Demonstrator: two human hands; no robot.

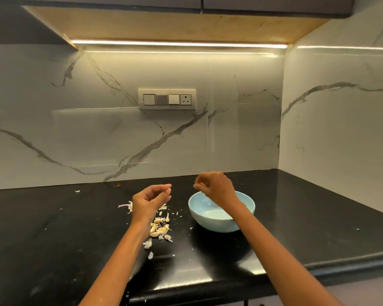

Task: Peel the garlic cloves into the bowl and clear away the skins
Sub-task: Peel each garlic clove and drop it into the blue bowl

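Observation:
A light blue bowl (208,224) stands on the black counter (53,239), and what shows of its inside looks empty. Left of it lies a small heap of garlic cloves (159,228) with papery skins (148,243) scattered round it. My left hand (149,200) hovers above the heap with fingers loosely curled and nothing visible in them. My right hand (216,187) is raised over the bowl's far rim, its fingertips pinching a small pale garlic piece (197,185). I cannot tell whether that piece is a clove or a skin.
A larger curl of skin (126,205) lies left of my left hand, and tiny flakes dot the counter. The marble backsplash with a switch plate (167,99) rises behind. A side wall closes the right. The counter's front edge (208,281) runs near my forearms.

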